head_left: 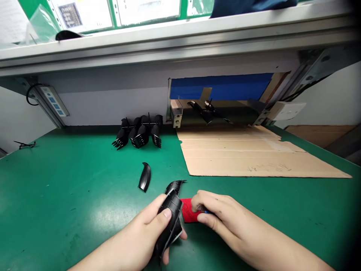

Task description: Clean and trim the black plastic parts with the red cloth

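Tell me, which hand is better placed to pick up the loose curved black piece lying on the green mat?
Probably neither is free: the left hand grips a black part, yet lies nearer the curved black piece than the right hand on the red tool.

Bright, even light falls from overhead, leaving a soft pale sheen on the green desk [70, 195] near its middle. Shadows beneath the hands are faint and short. The wide lens bends the shelf rail [180, 41], and the right corners darken; far details look slightly soft.

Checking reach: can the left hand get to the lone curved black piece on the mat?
Probably yes: the curved black piece lies alone on bare mat, but the left hand already grips a black part.
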{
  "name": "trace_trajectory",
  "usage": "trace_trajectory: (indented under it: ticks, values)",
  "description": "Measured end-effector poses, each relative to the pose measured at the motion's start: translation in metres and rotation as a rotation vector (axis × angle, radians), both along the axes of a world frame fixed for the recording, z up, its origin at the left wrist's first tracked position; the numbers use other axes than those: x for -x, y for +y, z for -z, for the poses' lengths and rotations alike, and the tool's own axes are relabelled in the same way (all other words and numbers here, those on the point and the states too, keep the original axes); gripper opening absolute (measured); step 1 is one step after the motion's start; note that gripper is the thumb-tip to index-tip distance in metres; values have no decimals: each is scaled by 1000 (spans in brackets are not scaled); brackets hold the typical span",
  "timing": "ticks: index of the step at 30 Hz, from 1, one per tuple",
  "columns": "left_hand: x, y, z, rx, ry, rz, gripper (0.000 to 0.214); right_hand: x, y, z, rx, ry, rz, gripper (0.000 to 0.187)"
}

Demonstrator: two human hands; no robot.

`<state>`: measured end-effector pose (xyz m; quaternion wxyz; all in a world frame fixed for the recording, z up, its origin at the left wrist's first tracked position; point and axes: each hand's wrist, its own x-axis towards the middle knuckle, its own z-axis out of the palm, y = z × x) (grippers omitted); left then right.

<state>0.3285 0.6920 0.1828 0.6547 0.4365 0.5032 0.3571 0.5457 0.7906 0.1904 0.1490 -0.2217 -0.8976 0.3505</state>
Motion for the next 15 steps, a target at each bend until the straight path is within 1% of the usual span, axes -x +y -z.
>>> trace_trajectory:
  ticks: [2,4,6,10,12,15]
  values:
    - [0,1,5,3,-87,-58,41,6,0,9,-215,-26,-24,57]
    - [-1,2,9,37,-157,-106,40,12,-1,18,-407,-69,-8,64]
    - [-3,2,13,76,-216,-148,39,16,-3,25,-540,-101,33,69]
    - [-8,2,16,92,-252,-184,41,20,-6,30,-701,-152,112,73]
    - [-8,2,17,87,-216,-205,45,21,-7,31,-747,-157,147,73]
    - [-8,2,19,71,-159,-223,50,24,-7,32,-774,-144,179,72]
